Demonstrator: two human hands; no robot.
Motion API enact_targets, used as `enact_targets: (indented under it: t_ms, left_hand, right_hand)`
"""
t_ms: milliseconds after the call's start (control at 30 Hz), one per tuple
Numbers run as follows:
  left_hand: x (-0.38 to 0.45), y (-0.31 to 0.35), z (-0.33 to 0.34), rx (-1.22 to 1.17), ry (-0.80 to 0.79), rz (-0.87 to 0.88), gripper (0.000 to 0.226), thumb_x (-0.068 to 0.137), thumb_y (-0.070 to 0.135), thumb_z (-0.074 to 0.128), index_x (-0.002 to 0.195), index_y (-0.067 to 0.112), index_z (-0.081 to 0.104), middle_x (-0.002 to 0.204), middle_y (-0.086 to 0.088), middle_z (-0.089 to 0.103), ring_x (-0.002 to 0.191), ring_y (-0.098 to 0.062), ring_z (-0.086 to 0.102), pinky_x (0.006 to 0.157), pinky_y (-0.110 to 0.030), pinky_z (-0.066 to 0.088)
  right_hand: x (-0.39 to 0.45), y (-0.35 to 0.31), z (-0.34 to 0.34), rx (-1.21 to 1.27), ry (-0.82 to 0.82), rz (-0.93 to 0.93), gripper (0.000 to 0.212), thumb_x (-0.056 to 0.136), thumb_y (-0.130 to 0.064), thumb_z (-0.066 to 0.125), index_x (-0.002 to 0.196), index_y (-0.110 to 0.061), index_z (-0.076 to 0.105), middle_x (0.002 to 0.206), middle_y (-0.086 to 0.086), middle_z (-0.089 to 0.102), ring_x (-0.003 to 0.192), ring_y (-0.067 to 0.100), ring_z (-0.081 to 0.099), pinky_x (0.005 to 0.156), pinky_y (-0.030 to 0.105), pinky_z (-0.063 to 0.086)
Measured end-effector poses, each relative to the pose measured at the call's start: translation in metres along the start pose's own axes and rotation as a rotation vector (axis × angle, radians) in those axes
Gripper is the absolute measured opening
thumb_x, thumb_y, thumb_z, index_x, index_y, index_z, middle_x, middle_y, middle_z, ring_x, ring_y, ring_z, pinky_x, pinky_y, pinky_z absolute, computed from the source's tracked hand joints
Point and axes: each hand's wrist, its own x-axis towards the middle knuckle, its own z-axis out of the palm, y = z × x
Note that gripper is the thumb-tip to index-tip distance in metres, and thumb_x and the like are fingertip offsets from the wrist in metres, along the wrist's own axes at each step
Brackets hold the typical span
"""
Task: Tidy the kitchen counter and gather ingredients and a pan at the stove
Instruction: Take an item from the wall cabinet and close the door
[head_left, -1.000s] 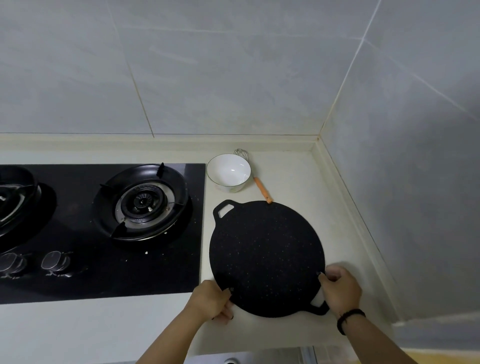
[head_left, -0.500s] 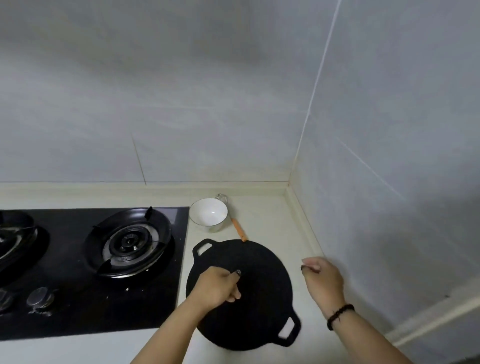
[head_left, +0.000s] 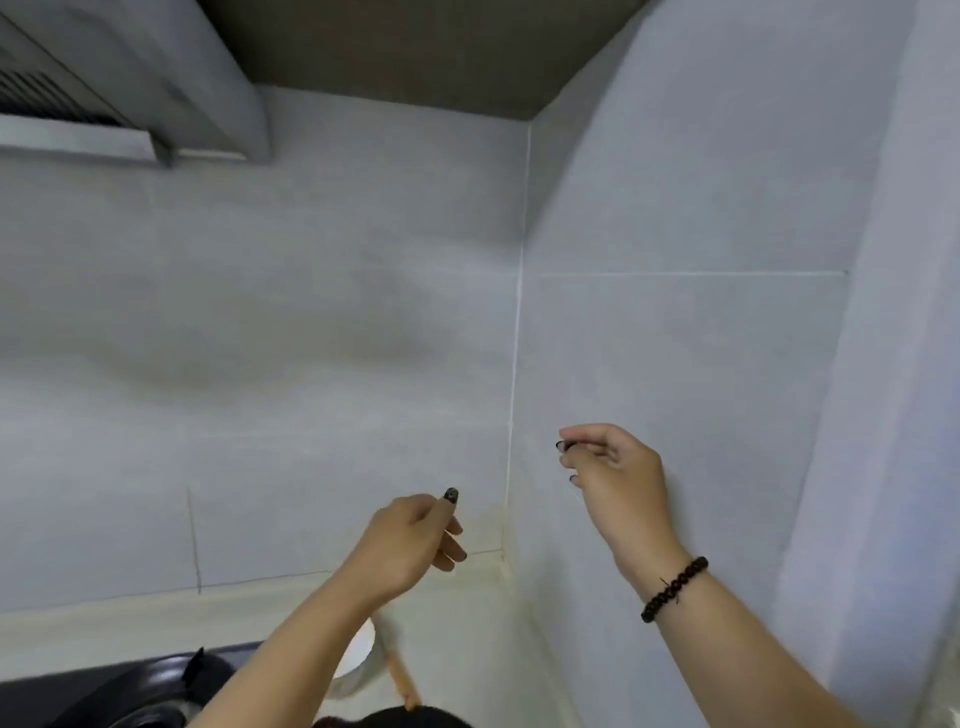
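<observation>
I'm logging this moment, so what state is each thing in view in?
left hand: raised, fingers loosely curled, holding nothing
right hand: raised, fingers loosely curled, holding nothing
pan: only its far edge shows, untouched
white bowl: upright on the counter, mostly hidden by the left forearm
burner: no flame seen

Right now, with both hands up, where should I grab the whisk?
By the whisk's orange handle, coming from the right: it lies bare on the counter, slanting toward the pan, while the bowl crowds its left and the wire end is hidden behind the left arm.
</observation>
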Motion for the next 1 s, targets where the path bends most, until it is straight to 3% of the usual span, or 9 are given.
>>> enact_targets:
  t_ms: [233, 367, 467, 600, 733, 867, 1000]
  left_hand:
    - [0.005, 0.085, -0.029, 0.001, 0.075, 0.294, 0.02, 0.098, 0.041, 0.046, 0.108, 0.025, 0.053, 0.084, 0.005, 0.075, 0.073, -0.005, 0.07, 0.076, -0.029, 0.054]
    - [0.01, 0.141, -0.042, 0.034, 0.126, 0.458, 0.025, 0.097, 0.038, 0.048, 0.12, 0.029, 0.046, 0.09, 0.007, 0.074, 0.078, -0.001, 0.069, 0.081, -0.031, 0.055]
    - [0.01, 0.182, -0.051, 0.041, 0.156, 0.56, 0.028, 0.097, 0.038, 0.048, 0.123, 0.032, 0.042, 0.094, 0.01, 0.073, 0.083, 0.003, 0.068, 0.085, -0.031, 0.055]
    - [0.007, 0.234, -0.066, 0.119, 0.245, 0.697, 0.032, 0.095, 0.039, 0.048, 0.126, 0.033, 0.04, 0.093, 0.015, 0.071, 0.088, -0.003, 0.067, 0.086, -0.036, 0.054]
    - [0.0, 0.28, -0.08, 0.16, 0.325, 0.803, 0.033, 0.094, 0.037, 0.049, 0.126, 0.031, 0.041, 0.093, 0.01, 0.072, 0.089, -0.013, 0.068, 0.084, -0.042, 0.054]
    - [-0.004, 0.319, -0.089, 0.178, 0.387, 0.902, 0.034, 0.094, 0.036, 0.05, 0.126, 0.032, 0.043, 0.099, 0.013, 0.07, 0.094, -0.008, 0.065, 0.087, -0.038, 0.054]
    - [-0.009, 0.35, -0.089, 0.263, 0.418, 0.985, 0.032, 0.094, 0.036, 0.05, 0.125, 0.032, 0.043, 0.093, 0.015, 0.069, 0.09, -0.006, 0.065, 0.084, -0.035, 0.054]
  right_hand:
    - [0.037, -0.101, -0.015, 0.141, 0.114, -0.25, 0.021, 0.085, -0.004, 0.06, 0.091, -0.024, 0.064, 0.087, -0.008, 0.066, 0.071, -0.001, 0.062, 0.073, 0.026, 0.054]
    - [0.06, -0.155, -0.025, 0.203, 0.14, -0.351, 0.019, 0.087, -0.007, 0.059, 0.098, -0.022, 0.061, 0.092, -0.008, 0.064, 0.066, -0.004, 0.059, 0.066, 0.024, 0.052]
    - [0.073, -0.189, -0.029, 0.226, 0.156, -0.399, 0.015, 0.088, -0.009, 0.059, 0.098, -0.02, 0.062, 0.098, -0.002, 0.065, 0.077, 0.008, 0.062, 0.073, 0.03, 0.054]
    - [0.084, -0.226, -0.031, 0.249, 0.18, -0.465, 0.022, 0.086, -0.009, 0.058, 0.102, -0.023, 0.058, 0.101, -0.006, 0.063, 0.076, 0.006, 0.06, 0.075, 0.032, 0.055]
    - [0.082, -0.258, -0.035, 0.283, 0.218, -0.604, 0.03, 0.086, -0.01, 0.059, 0.112, -0.024, 0.052, 0.11, -0.009, 0.058, 0.077, 0.001, 0.058, 0.065, 0.018, 0.048]
    - [0.078, -0.284, -0.043, 0.318, 0.27, -0.752, 0.047, 0.089, -0.009, 0.057, 0.13, -0.024, 0.04, 0.127, -0.012, 0.042, 0.097, -0.003, 0.054, 0.06, 0.001, 0.042]
    - [0.077, -0.301, -0.05, 0.397, 0.328, -0.858, 0.066, 0.088, -0.003, 0.055, 0.144, -0.022, 0.025, 0.14, -0.009, 0.03, 0.11, 0.002, 0.053, 0.061, -0.002, 0.043]
